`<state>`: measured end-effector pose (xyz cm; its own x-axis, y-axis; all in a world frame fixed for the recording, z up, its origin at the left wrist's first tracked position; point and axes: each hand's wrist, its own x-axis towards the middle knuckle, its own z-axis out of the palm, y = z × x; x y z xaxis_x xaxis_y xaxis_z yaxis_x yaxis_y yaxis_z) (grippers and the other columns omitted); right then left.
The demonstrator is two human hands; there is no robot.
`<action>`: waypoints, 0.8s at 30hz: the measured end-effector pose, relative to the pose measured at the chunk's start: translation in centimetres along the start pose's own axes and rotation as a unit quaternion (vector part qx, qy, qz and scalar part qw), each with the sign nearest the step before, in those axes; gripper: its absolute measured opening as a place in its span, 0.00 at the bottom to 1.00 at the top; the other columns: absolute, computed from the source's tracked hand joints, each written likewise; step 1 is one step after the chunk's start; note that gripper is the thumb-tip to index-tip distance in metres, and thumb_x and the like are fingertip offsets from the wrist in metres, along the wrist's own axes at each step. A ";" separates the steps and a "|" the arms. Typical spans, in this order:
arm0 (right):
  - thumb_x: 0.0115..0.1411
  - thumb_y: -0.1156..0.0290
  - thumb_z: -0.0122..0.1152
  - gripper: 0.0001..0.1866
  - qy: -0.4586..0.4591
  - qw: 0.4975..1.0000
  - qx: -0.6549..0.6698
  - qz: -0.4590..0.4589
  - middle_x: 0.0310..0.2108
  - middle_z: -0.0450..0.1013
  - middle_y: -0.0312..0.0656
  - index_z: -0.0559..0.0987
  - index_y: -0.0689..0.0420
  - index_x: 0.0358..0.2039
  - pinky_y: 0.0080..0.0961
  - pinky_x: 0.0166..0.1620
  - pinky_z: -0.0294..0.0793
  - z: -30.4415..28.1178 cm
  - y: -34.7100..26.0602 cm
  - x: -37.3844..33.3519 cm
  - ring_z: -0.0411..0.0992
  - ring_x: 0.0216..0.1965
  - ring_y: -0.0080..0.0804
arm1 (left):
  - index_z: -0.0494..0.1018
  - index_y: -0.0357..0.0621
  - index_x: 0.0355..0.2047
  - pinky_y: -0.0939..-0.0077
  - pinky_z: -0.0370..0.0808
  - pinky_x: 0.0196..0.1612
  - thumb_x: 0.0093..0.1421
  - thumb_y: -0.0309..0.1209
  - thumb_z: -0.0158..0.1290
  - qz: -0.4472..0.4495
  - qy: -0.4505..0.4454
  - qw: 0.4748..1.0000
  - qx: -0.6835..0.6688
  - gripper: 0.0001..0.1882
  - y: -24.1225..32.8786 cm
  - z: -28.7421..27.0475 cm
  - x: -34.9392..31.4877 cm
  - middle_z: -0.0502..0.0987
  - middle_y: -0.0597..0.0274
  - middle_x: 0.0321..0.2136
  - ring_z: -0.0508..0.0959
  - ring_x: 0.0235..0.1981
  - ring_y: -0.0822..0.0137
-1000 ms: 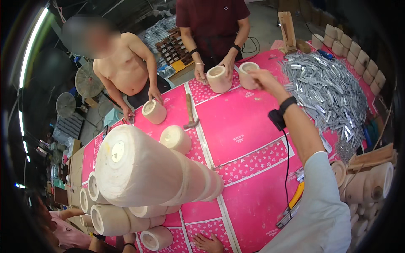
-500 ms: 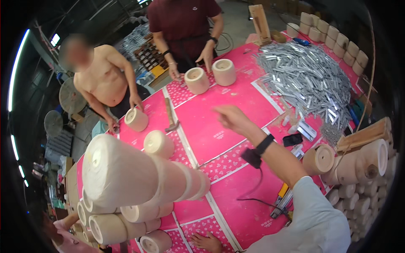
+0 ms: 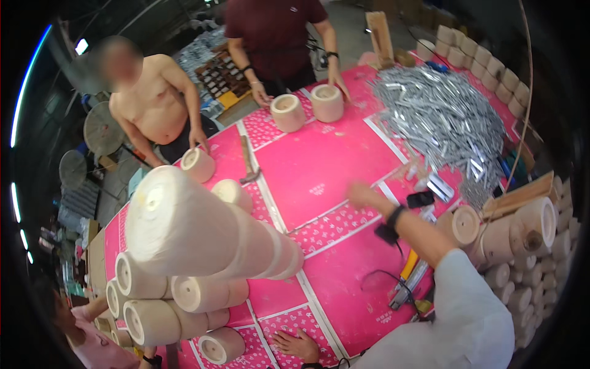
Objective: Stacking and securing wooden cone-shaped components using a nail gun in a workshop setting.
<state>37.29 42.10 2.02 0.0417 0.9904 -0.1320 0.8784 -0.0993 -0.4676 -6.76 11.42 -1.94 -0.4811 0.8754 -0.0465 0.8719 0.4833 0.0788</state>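
My left hand (image 3: 296, 346) lies flat on the pink-covered table (image 3: 295, 190) at the bottom, fingers spread, holding nothing. A pale round wooden block (image 3: 221, 346) rests to the left of it. My right hand (image 3: 364, 195) hangs above the middle of the table, smeared by motion, so its fingers cannot be made out. From its wristband a dark device (image 3: 386, 234) with a cable hangs down. Beneath that forearm lies a tool with a yellow handle (image 3: 410, 263). A tall stack of pale wooden blocks (image 3: 178, 227) rises at the left.
Across the table, one person (image 3: 279, 46) handles two wooden blocks (image 3: 287, 113); another person (image 3: 157, 104) touches one block (image 3: 198, 165). A hammer (image 3: 249, 161) lies between. Silvery metal pieces (image 3: 439, 117) are heaped at right, near more blocks (image 3: 461, 226). A pink sleeve (image 3: 101, 338) shows lower left.
My right hand has moved right and nearer to me. My left hand stays flat on the table. The person in dark red has drawn a hand from between the two blocks to the right one's outer side.
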 end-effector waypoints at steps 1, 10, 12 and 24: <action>0.51 0.61 0.56 0.16 -0.055 0.996 0.069 0.015 0.33 0.75 0.55 0.79 0.61 0.32 0.41 0.39 0.73 0.6 -5.6 -4.7 0.74 0.37 0.48 | 0.48 0.39 0.63 0.41 0.44 0.61 0.62 0.54 0.37 -0.023 -0.004 1.000 0.004 0.38 -1.1 -0.1 0.1 0.44 0.46 0.64 0.44 0.65 0.47; 0.54 0.65 0.50 0.25 0.006 0.990 -0.117 0.078 0.53 0.59 0.65 0.67 0.63 0.51 0.55 0.52 0.60 9.5 -10.6 -19.1 0.59 0.54 0.63 | 0.52 0.34 0.60 0.46 0.40 0.63 0.61 0.54 0.38 0.013 0.038 0.999 -0.008 0.38 -1.0 0.1 -0.2 0.47 0.45 0.63 0.44 0.65 0.48; 0.54 0.64 0.51 0.28 0.068 0.988 -0.127 0.057 0.57 0.54 0.67 0.64 0.63 0.54 0.57 0.54 0.56 9.7 -11.0 -20.0 0.54 0.57 0.66 | 0.51 0.34 0.61 0.46 0.41 0.63 0.61 0.53 0.38 0.013 0.038 0.999 -0.005 0.38 -0.9 0.1 0.0 0.47 0.45 0.63 0.44 0.65 0.47; 0.55 0.55 0.54 0.37 -0.029 0.993 -0.105 0.043 0.61 0.48 0.64 0.58 0.65 0.59 0.55 0.57 0.52 9.8 -12.1 -20.8 0.46 0.62 0.64 | 0.51 0.31 0.60 0.59 0.63 0.56 0.53 0.50 0.55 0.012 -0.263 0.912 -0.314 0.45 2.1 -9.6 3.9 0.66 0.36 0.52 0.69 0.52 0.50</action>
<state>21.11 21.79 1.89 0.0994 0.9711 -0.2168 0.9528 -0.1558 -0.2606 -7.71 15.89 7.55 -0.2078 0.8429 -0.4963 0.5772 0.5153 0.6334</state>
